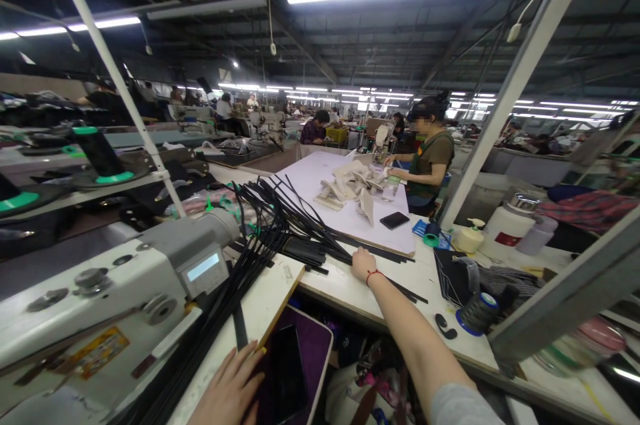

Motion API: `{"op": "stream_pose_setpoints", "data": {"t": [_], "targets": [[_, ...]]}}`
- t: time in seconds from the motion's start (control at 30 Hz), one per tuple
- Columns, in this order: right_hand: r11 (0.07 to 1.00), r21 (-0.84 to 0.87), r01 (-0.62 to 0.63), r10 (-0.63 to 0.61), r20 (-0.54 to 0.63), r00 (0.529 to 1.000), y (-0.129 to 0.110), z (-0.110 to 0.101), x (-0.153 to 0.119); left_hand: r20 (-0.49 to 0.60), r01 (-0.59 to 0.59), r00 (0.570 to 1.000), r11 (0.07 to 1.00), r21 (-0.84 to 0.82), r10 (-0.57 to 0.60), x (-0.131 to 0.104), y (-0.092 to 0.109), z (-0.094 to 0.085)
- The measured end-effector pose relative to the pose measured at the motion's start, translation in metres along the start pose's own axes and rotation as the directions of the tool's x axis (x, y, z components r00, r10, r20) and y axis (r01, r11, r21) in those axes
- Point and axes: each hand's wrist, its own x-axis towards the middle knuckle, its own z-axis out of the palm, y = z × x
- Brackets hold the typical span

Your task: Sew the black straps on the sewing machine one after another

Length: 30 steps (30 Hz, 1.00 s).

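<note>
A long bundle of black strips (280,212) fans out over the table, from beside the sewing machine toward the middle. My right hand (364,264), with a red cord at the wrist, is closed around part of these strips, and their ends stick out on its right side. My left hand (231,382) lies with fingers stretched out on the white table edge. Its fingertips are at the lower end of a single short black strip (241,326); whether they press on it I cannot tell. A shorter stack of black strips (303,250) lies between the two hands.
A sewing machine (125,305) with a lit display stands at left. Below the table edge is an open drawer (325,345) with a dark phone-like object. Thread spool (477,314), white flask (510,225) and metal post (520,85) are at right. A co-worker (433,152) sits beyond beige pieces (353,182).
</note>
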Motion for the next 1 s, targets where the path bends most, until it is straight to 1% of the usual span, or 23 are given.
{"op": "stream_pose_setpoints", "data": {"t": [0.07, 0.2, 0.27, 0.33, 0.4, 0.53, 0.63, 0.73, 1.0], "targets": [[1.000, -0.004, 0.014, -0.014, -0.012, 1.000, 0.008, -0.003, 0.004, -0.002, -0.011, 1.000, 1.000, 0.009, 0.011, 0.002, -0.001, -0.002], [1.000, 0.006, 0.016, -0.016, 0.025, 1.000, 0.027, -0.011, 0.020, -0.018, -0.023, 1.000, 0.999, 0.024, 0.023, 0.007, -0.003, -0.006], [1.000, 0.017, 0.004, -0.004, 0.045, 0.999, 0.031, -0.011, 0.027, -0.016, -0.025, 1.000, 0.999, 0.026, 0.026, 0.007, -0.003, -0.006], [1.000, 0.029, -0.008, 0.007, 0.043, 0.999, 0.031, -0.007, 0.030, -0.006, -0.021, 1.000, 1.000, 0.020, 0.021, 0.008, -0.003, -0.007], [0.999, 0.038, -0.016, 0.016, 0.010, 1.000, 0.027, 0.000, 0.027, 0.009, -0.011, 1.000, 1.000, 0.005, 0.011, 0.007, -0.002, -0.007], [0.999, 0.052, -0.016, 0.021, -0.112, 0.993, 0.020, 0.017, 0.012, 0.021, 0.013, 1.000, 1.000, -0.026, -0.012, 0.006, 0.000, -0.007], [0.998, 0.061, 0.000, 0.011, -0.184, 0.983, 0.019, 0.024, 0.002, 0.029, 0.023, 0.999, 0.999, -0.031, -0.022, 0.004, 0.001, -0.005], [0.998, 0.066, 0.021, -0.007, -0.213, 0.977, 0.019, 0.026, -0.004, 0.030, 0.028, 0.999, 0.999, -0.045, -0.027, 0.000, 0.001, -0.002], [0.995, 0.072, 0.063, -0.045, -0.235, 0.971, 0.017, 0.027, -0.015, 0.054, 0.078, 0.996, 0.992, -0.096, -0.073, -0.009, 0.002, 0.006]]}}
